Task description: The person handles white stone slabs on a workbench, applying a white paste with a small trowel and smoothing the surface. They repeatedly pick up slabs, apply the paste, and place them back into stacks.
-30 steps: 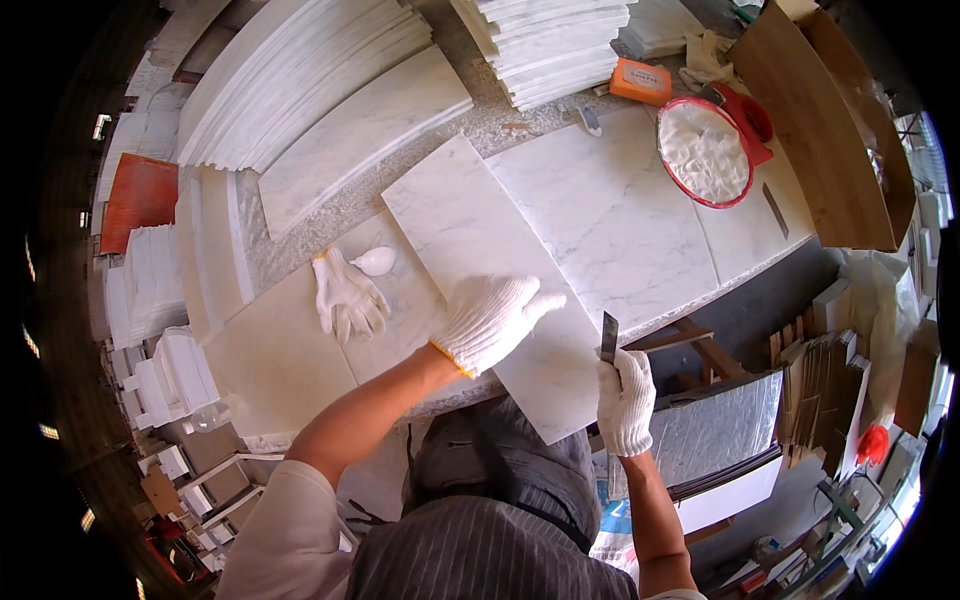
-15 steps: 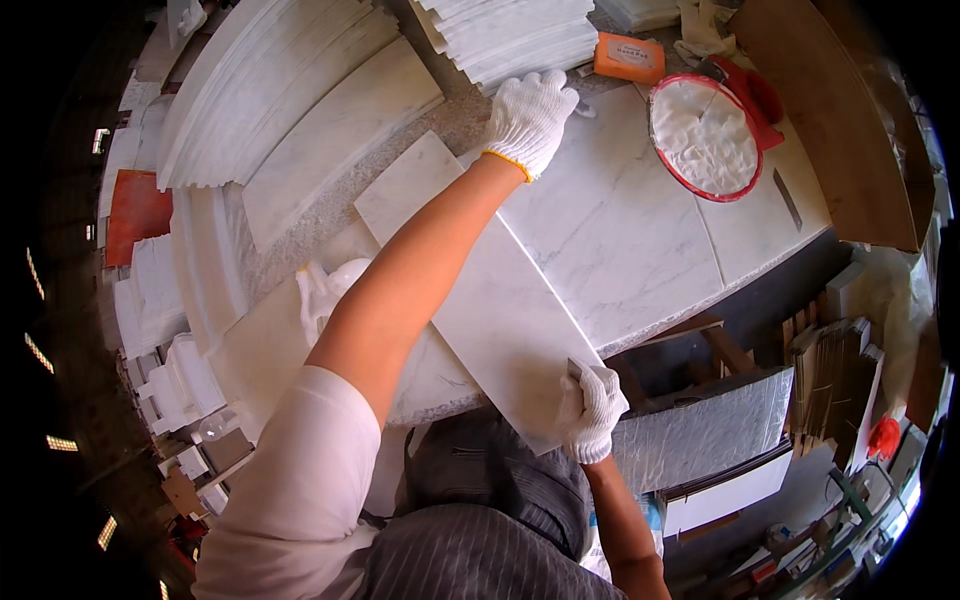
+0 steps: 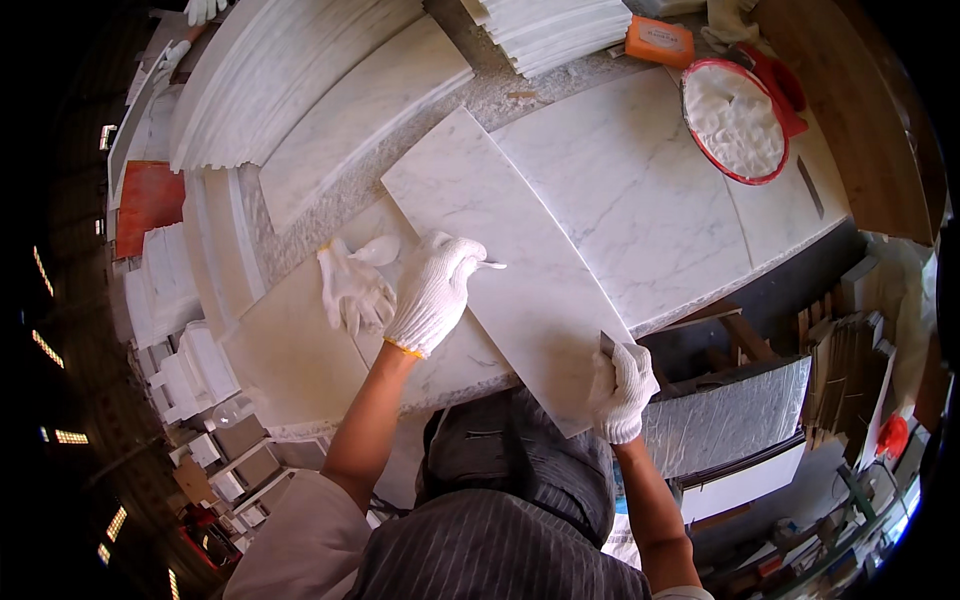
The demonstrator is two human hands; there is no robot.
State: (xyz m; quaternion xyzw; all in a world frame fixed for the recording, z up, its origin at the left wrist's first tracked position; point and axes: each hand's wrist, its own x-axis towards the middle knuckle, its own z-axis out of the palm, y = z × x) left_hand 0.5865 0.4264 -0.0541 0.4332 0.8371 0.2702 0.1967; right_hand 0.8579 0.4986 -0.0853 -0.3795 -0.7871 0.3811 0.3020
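Person is standing at a stone work surface (image 3: 640,200), both hands in white knit gloves.

Left hand (image 3: 432,292) is lying palm-down on the long white marble slab (image 3: 510,260), near its left long edge. Fingers are loosely curled and spread, closed on nothing; it looks to be pressing down, which I judge is to steady the piece against sliding.

Right hand (image 3: 622,392) is gripping the slab at its near right corner, where the piece is jutting out past the surface edge. Fingers are wrapping the edge, and a small dark flat tool (image 3: 606,343) is showing just above the glove, touching the slab's edge; whether the hand is pinching it I cannot tell. The overhang seems to be what is letting the hand get around the rim.

The slab is lying flat and skewed, running diagonally from far-left to near-right, partly on top of the larger marble sheets below.

A spare pair of white gloves (image 3: 352,288) is lying just beside the left hand, on the pale slab to the left. A red-rimmed basin of white material (image 3: 735,122) is sitting at the far right of the surface, well apart, with an orange box (image 3: 658,42) beyond it. Stacked white tiles (image 3: 555,28) and leaning slabs (image 3: 290,90) are crowding the far side.
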